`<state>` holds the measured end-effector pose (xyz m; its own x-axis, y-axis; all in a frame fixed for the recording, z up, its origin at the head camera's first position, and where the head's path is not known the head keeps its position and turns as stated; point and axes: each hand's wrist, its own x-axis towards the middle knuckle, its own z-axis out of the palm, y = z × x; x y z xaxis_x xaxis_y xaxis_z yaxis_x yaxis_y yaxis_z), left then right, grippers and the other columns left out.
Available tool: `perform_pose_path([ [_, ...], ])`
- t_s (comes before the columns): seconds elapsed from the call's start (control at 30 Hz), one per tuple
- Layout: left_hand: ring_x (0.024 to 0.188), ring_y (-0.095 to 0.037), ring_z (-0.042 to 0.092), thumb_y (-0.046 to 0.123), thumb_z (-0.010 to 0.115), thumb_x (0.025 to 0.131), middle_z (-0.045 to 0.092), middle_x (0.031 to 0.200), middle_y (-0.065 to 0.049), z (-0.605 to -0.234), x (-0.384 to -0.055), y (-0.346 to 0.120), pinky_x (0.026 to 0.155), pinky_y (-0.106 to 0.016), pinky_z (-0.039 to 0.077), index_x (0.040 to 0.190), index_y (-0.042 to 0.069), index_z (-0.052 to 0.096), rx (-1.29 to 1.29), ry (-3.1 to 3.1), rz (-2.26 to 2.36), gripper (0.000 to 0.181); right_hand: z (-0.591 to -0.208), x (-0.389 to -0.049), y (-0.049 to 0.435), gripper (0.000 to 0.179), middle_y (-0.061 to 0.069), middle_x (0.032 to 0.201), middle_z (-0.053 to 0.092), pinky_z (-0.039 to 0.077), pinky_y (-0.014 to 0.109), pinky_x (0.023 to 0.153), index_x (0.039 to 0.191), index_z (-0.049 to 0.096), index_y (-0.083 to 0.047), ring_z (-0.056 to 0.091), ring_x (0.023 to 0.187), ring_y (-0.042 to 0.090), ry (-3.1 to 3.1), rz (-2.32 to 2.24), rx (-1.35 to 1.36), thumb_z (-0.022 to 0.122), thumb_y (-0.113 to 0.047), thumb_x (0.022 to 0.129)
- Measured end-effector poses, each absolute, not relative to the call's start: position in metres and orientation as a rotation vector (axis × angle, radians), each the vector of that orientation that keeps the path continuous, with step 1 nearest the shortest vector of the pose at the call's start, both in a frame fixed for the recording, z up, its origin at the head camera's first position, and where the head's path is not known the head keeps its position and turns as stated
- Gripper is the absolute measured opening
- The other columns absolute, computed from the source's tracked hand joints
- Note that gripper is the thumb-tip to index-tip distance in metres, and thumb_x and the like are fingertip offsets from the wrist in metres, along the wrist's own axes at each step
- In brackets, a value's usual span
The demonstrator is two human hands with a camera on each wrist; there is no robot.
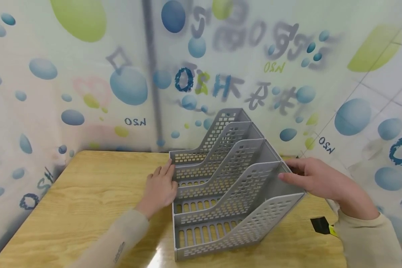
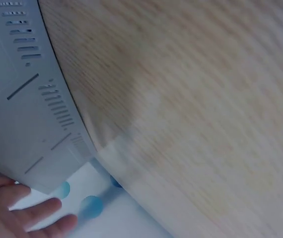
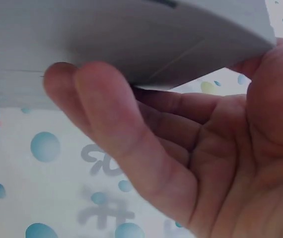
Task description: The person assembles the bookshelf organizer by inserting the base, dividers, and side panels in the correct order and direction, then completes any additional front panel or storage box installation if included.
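A grey plastic desk file holder [image 1: 271,186], with several upright slots and perforated dividers, stands on the wooden table in the head view. My left hand [image 1: 159,190] rests its fingers along the low left end, near the far corner. In the left wrist view those fingers [image 2: 37,213] are fairly straight and spread beside the slotted panel [image 2: 32,129]. At the tall right end, my right hand [image 1: 316,180] grips the edge, thumb over the inner side and the other fingers behind. The right wrist view shows its fingers [image 3: 116,114] against the plain grey panel [image 3: 131,39].
The wooden table [image 1: 97,201] reaches back to a hanging sheet [image 1: 97,85] printed with blue and green drops and lettering. A small black and yellow-green object [image 1: 319,225] lies by the right sleeve, near the table's right edge.
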<state>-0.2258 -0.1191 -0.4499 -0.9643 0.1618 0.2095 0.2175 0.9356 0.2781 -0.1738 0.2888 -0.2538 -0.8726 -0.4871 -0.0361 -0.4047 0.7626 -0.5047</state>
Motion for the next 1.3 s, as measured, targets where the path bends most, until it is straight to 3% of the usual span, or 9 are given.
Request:
perform_pose_path([
  [0.2, 0.147, -0.051, 0.032, 0.018, 0.045, 0.100, 0.030, 0.165, -0.024, -0.452, -0.212, -0.122, 0.113, -0.070, 0.031, 0.150, -0.009, 0.043, -0.216, -2.819, -0.378, 0.057, -0.264, -0.180, 0.288, 0.036, 0.006, 0.098, 0.071, 0.056, 0.028, 0.064, 0.130, 0.065, 0.005, 0.064, 0.073, 0.009, 2.862, -0.931, -0.606, 0.055, -0.022, 0.109],
  [0.37, 0.146, -0.051, 0.034, 0.010, 0.055, 0.089, 0.036, 0.159, -0.031, -0.458, -0.197, -0.118, 0.117, -0.069, 0.024, 0.152, -0.009, 0.039, -0.223, -2.626, -0.311, 0.067, -0.279, -0.182, 0.287, 0.044, 0.021, 0.114, 0.071, 0.061, 0.030, 0.069, 0.136, 0.058, 0.008, 0.072, 0.084, 0.010, 2.942, -1.149, -0.490, 0.050, -0.028, 0.111],
  [0.47, 0.133, -0.056, 0.046, 0.005, 0.059, 0.080, 0.043, 0.150, -0.036, -0.461, -0.185, -0.111, 0.113, -0.071, 0.030, 0.147, -0.006, 0.046, -0.231, -2.503, -0.281, 0.069, -0.294, -0.186, 0.281, 0.049, 0.029, 0.127, 0.064, 0.061, 0.031, 0.071, 0.142, 0.051, 0.009, 0.074, 0.096, 0.019, 2.890, -1.245, -0.479, 0.047, -0.030, 0.112],
  [0.57, 0.113, -0.054, 0.058, 0.005, 0.059, 0.080, 0.050, 0.140, -0.036, -0.463, -0.174, -0.104, 0.098, -0.066, 0.046, 0.142, -0.004, 0.051, -0.259, -2.448, -0.271, 0.064, -0.316, -0.192, 0.271, 0.057, 0.034, 0.139, 0.055, 0.062, 0.032, 0.075, 0.149, 0.041, 0.011, 0.071, 0.104, 0.032, 2.759, -1.267, -0.490, 0.049, -0.031, 0.111],
  [0.7, 0.097, -0.044, 0.061, 0.021, 0.053, 0.091, 0.058, 0.129, -0.032, -0.463, -0.166, -0.109, 0.078, -0.052, 0.055, 0.134, -0.007, 0.057, -0.403, -2.441, -0.275, 0.052, -0.349, -0.195, 0.258, 0.070, 0.036, 0.152, 0.040, 0.061, 0.038, 0.081, 0.159, 0.023, 0.009, 0.068, 0.111, 0.039, 2.610, -1.302, -0.536, 0.056, -0.027, 0.108],
  [0.83, 0.107, -0.040, 0.062, 0.040, 0.057, 0.097, 0.062, 0.127, -0.024, -0.457, -0.169, -0.136, 0.089, -0.054, 0.055, 0.128, -0.005, 0.065, -0.636, -2.489, -0.337, 0.055, -0.380, -0.186, 0.247, 0.082, 0.037, 0.158, 0.031, 0.061, 0.039, 0.083, 0.162, 0.014, 0.006, 0.069, 0.113, 0.038, 2.611, -1.316, -0.548, 0.064, -0.023, 0.104],
  [1.0, 0.114, -0.043, 0.065, 0.070, 0.058, 0.093, 0.066, 0.132, -0.018, -0.453, -0.176, -0.169, 0.096, -0.065, 0.050, 0.125, 0.007, 0.072, -0.780, -2.636, -0.305, 0.072, -0.406, -0.179, 0.236, 0.078, 0.040, 0.152, 0.039, 0.060, 0.029, 0.077, 0.159, 0.016, 0.012, 0.072, 0.107, 0.034, 2.627, -1.296, -0.610, 0.063, -0.018, 0.105],
  [1.17, 0.084, -0.030, 0.073, 0.077, 0.055, 0.090, 0.075, 0.108, -0.013, -0.459, -0.178, -0.174, 0.073, -0.046, 0.059, 0.118, 0.007, 0.074, -0.822, -2.646, -0.204, 0.078, -0.415, -0.190, 0.231, 0.066, 0.038, 0.148, 0.045, 0.062, 0.033, 0.075, 0.157, 0.023, 0.014, 0.074, 0.100, 0.036, 2.701, -1.304, -0.590, 0.057, -0.012, 0.107],
  [1.3, 0.054, -0.016, 0.061, 0.078, 0.053, 0.090, 0.066, 0.073, 0.000, -0.466, -0.177, -0.158, 0.043, -0.028, 0.043, 0.095, 0.010, 0.070, -0.800, -2.546, -0.137, 0.070, -0.427, -0.211, 0.226, 0.046, 0.036, 0.140, 0.055, 0.063, 0.041, 0.075, 0.150, 0.043, 0.009, 0.074, 0.097, 0.038, 2.802, -1.345, -0.426, 0.052, -0.010, 0.109],
])
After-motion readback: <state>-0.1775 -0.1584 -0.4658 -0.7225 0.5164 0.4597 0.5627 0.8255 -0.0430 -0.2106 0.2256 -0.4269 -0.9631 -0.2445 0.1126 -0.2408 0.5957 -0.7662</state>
